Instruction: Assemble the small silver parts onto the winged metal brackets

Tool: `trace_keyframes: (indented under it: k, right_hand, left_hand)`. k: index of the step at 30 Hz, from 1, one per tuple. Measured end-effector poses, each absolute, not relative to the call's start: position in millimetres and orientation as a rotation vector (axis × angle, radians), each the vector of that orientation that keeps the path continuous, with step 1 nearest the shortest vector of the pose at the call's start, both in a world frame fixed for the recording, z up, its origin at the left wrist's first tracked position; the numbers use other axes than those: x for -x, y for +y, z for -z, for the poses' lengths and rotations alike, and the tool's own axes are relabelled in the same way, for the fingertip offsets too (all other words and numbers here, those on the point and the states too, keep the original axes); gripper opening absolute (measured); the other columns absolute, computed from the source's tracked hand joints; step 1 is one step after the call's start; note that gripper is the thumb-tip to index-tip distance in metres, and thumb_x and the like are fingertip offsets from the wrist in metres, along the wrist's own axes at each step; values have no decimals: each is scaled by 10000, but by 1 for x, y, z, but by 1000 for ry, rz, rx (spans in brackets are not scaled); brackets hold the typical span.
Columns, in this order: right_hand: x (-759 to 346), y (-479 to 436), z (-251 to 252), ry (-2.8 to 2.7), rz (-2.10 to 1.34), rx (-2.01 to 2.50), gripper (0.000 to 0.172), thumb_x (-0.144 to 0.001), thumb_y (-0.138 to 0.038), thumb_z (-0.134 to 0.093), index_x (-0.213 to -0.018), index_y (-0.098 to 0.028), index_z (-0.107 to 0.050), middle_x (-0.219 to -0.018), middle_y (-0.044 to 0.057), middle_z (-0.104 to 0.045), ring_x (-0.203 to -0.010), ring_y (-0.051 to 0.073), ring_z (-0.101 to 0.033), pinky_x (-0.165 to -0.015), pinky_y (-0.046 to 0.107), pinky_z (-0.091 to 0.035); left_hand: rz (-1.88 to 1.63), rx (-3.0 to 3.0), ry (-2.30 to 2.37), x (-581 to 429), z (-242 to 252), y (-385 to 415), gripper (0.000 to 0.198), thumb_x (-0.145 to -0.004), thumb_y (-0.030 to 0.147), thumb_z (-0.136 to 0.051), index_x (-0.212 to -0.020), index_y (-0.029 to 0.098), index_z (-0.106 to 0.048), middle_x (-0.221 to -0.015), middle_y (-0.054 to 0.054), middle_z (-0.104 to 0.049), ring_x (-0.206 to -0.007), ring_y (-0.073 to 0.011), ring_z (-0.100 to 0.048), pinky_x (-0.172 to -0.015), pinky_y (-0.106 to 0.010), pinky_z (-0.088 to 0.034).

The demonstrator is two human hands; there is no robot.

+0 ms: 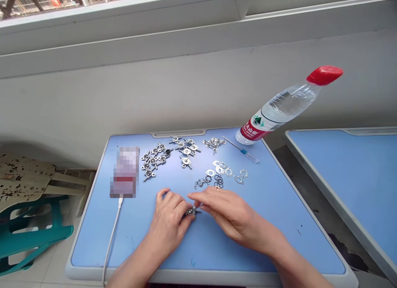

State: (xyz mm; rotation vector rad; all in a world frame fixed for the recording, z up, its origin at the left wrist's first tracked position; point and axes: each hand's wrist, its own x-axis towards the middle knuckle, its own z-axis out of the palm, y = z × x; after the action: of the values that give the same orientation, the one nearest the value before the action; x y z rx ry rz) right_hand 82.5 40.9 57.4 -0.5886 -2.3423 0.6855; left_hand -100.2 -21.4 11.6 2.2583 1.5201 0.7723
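Observation:
My left hand [171, 215] pinches a small metal valve-like fitting [191, 212] between thumb and forefinger, low over the near middle of the blue desk. The fitting has a round socket and a thin stem pointing right. My right hand [231, 211] is at its right side, thumb and forefinger closed together at the fitting's upper edge; whatever lies between those fingertips is too small to make out. Just beyond my right hand are black O-rings [218, 181], small screws and rings [201, 182], and thin oval metal plates [220, 170].
Similar fittings lie in a left group [153, 160] and a back group [186, 149]. Stemmed metal pieces [214, 144], a screwdriver [243, 151] and a water bottle [279, 110] stand or lie farther right. A blurred phone [125, 172] with a white cable [114, 234] is at left.

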Motion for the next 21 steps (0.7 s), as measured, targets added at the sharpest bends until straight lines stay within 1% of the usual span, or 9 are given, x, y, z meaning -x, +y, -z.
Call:
trace_keyframes:
  k: [2,4,6,7,9,13,16,18,21]
  right_hand:
    - [-81,41,-56,-2334,-583,576,258,-987,-93,-384,-1071,-145,-622,-720,32,-619,-643,147,-555,-559,263,-460]
    - [-80,41,-56,-2345,-523,582,239,-994,-116,-394,-1024,-134,-631,-686,29,-600,-618,148,-541,-539,264,-447]
    - [-81,41,-58,-2353,-579,591,249,-1007,-139,-381,-1128,-121,-597,-811,71,-658,-726,165,-598,-611,280,-495]
    - [-82,40,-60,-2367,-641,593,276,-1010,-142,-368,-1206,-119,-560,-924,101,-679,-823,175,-619,-676,296,-518]
    - [-82,39,-62,-2371,-728,559,326,-1005,-115,-340,-1277,-134,-519,-982,105,-683,-873,176,-618,-713,306,-521]
    - [-76,35,-57,-2313,-648,524,281,-1003,-110,-359,-1094,-154,-621,-700,24,-610,-645,139,-538,-582,256,-453]
    - [-73,33,-52,-2295,-536,569,265,-1015,-166,-393,-992,-150,-656,-653,12,-563,-571,122,-483,-530,239,-411]
    - [-76,34,-53,-2302,-587,584,265,-1018,-176,-385,-1045,-148,-647,-691,23,-583,-583,127,-497,-528,242,-421]
    - [-83,37,-58,-2309,-801,581,277,-1019,-175,-372,-1192,-142,-585,-863,73,-663,-743,156,-592,-643,277,-500]
  left_hand:
    - [-770,-2267,1538,100,-12,-21,68,-904,156,-563,-891,221,-573,-798,7,-601,-782,-179,-570,-958,-452,-384]
    - [-771,-2269,1543,100,-12,-21,79,-908,158,-553,-863,222,-568,-792,6,-600,-779,-180,-568,-954,-447,-390]
    - [-779,-2264,1530,100,-13,-21,76,-908,158,-555,-868,221,-568,-815,3,-615,-794,-182,-576,-959,-448,-386]
    - [-784,-2260,1521,100,-13,-21,70,-907,156,-560,-885,222,-572,-832,1,-623,-806,-183,-581,-964,-452,-381]
    - [-794,-2256,1511,100,-13,-21,75,-907,151,-563,-913,224,-579,-839,1,-625,-814,-185,-580,-969,-456,-373]
    - [-851,-2266,1515,99,-10,-22,136,-944,150,-499,-854,215,-576,-751,9,-575,-749,-173,-535,-939,-439,-387]
    - [-877,-2267,1509,98,-10,-22,179,-958,146,-464,-838,215,-577,-736,9,-568,-743,-171,-525,-929,-428,-393]
    - [-843,-2263,1503,98,-11,-22,147,-954,153,-482,-870,218,-585,-768,5,-589,-766,-175,-534,-944,-439,-387]
    - [-761,-2249,1497,98,-13,-21,89,-935,158,-526,-941,221,-588,-835,-1,-621,-809,-185,-550,-976,-468,-369]
